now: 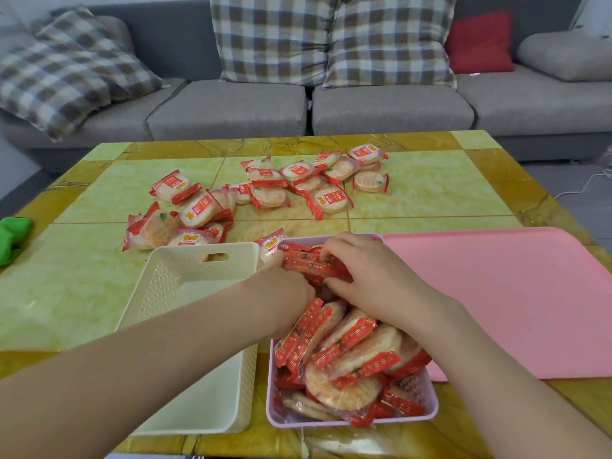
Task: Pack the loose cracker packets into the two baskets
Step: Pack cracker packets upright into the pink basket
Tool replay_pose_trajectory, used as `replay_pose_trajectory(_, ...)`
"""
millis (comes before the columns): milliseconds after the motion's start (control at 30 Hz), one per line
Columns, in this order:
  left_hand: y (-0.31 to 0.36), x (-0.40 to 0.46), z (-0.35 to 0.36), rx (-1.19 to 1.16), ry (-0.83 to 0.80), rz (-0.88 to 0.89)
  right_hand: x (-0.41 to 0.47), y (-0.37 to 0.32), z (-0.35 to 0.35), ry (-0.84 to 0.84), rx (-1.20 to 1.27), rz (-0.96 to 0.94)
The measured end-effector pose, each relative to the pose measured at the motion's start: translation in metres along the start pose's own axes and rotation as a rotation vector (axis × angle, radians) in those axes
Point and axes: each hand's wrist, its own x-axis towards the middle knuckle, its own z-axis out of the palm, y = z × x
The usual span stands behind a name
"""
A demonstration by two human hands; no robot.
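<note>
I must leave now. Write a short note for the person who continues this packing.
Left hand and right hand: both grip cracker packets at the far end of the pink basket.
Done: pink basket nearly full.
Cream basket, on its left, looks empty.
Left: the loose packets farther back on the table go in the cream basket.

A lilac basket (351,420) at the tabletop's near edge is heaped with red-and-clear cracker packets (347,356), many tilted on edge. Touching its left side, a cream perforated basket (172,283) with a slot handle holds none that can be seen. Loose packets (265,187) lie scattered and overlapping across the tabletop's middle and far part.
</note>
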Motion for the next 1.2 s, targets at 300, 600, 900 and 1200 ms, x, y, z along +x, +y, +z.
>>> replay_pose_trajectory(300, 0.006, 0.000, 0.000, 0.032, 0.047, -0.047, 0.000, 0.001, 0.001, 0.016, 0.003, -0.013)
replay_pose_trajectory(600, 0.002, -0.002, 0.016, 0.044, 0.256, 0.023, 0.001, 0.003, 0.003, 0.018, -0.009, -0.017)
replay_pose_trajectory(900, -0.024, -0.019, 0.011, -0.452, 0.446, 0.027, 0.000, 0.006, 0.005, 0.002, 0.006, -0.027)
replay_pose_trajectory(1200, -0.031, -0.024, 0.025, -0.407, 0.429, 0.118, -0.002, 0.006, 0.004, -0.021, 0.003, -0.022)
